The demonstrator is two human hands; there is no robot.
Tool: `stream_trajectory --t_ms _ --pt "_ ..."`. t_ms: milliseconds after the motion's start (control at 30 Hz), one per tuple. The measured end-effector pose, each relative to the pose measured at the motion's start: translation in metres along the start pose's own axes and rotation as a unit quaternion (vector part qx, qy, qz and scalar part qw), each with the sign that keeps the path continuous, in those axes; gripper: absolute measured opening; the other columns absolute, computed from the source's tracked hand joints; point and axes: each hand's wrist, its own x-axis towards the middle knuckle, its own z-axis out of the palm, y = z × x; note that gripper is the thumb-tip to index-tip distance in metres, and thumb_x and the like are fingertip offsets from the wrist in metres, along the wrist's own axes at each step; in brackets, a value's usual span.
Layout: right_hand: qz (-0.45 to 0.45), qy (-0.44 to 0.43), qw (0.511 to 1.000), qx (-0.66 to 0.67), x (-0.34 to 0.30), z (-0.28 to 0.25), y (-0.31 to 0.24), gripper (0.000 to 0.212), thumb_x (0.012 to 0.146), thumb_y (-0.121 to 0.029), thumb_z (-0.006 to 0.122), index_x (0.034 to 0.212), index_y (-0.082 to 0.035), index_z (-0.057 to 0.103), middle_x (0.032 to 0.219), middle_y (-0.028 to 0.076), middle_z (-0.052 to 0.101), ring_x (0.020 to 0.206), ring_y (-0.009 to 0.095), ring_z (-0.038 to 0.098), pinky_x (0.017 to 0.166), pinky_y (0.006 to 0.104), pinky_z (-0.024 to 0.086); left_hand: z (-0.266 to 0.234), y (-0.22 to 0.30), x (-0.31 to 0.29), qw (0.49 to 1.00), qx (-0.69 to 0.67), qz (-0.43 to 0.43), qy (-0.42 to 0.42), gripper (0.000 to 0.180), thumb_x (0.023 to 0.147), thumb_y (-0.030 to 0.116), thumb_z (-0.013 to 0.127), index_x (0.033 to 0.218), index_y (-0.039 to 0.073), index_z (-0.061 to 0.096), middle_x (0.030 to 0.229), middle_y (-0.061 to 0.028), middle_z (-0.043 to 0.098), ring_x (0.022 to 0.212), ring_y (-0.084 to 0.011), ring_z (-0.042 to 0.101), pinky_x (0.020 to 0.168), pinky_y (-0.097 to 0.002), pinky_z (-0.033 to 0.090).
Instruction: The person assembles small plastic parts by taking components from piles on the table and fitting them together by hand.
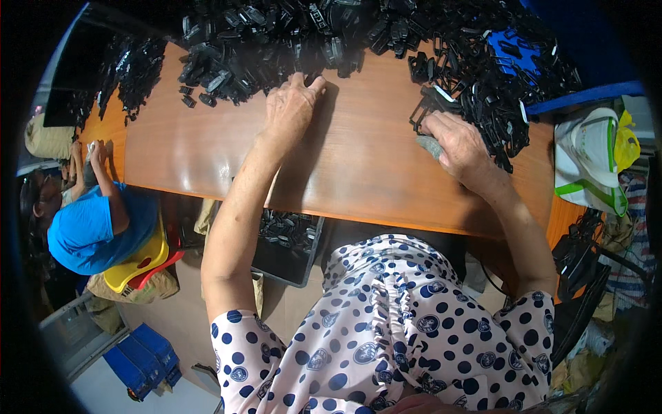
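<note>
My left hand [292,109] reaches to the near edge of a big pile of black plastic parts [265,52], its fingers bent around a small dark piece there. The fingertips are partly lost against the dark pile. On the right, my right hand [460,146] is closed on a thin black plastic frame [416,116] that sticks out past its fingers to the left. A grey wrap [430,145] shows at a finger or the thumb of this hand. Just beyond the right hand lies another heap of black frames [476,96], with a few white pieces among them.
Both heaps lie on a brown wooden table [358,162]. A blue tray [512,52] shows among the right-hand parts. Below the table edge stands a dark bin [288,269] with black parts. A white-green bag [586,159] hangs at right. Another person in blue [86,228] sits at left.
</note>
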Motion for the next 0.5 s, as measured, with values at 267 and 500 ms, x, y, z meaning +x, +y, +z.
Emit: stream_trajectory --t_ms 267,500 --pt "0.092 0.041 0.973 0.21 -0.014 0.018 -0.021 0.013 0.091 -0.01 0.056 0.098 -0.001 0.05 0.084 0.009 0.055 0.074 0.019 0.055 0.064 0.0309 0.046 0.002 0.013 -0.022 0.912 -0.398 -0.041 -0.087 0.023 0.089 0.003 0.05 0.111 0.006 0.053 0.092 -0.0175 0.061 0.079 -0.0301 0.064 0.068 -0.0391 0.053" --pt "0.197 -0.006 0.825 0.53 -0.026 0.03 -0.024 0.026 0.089 -0.012 0.061 0.112 -0.004 0.052 0.097 0.006 0.058 0.091 0.012 0.057 0.079 0.0266 0.047 -0.012 0.037 -0.04 0.981 -0.179 -0.003 -0.073 0.028 0.083 0.005 0.055 0.111 0.009 0.054 0.092 -0.0191 0.062 0.084 -0.0367 0.063 0.071 -0.0443 0.051"
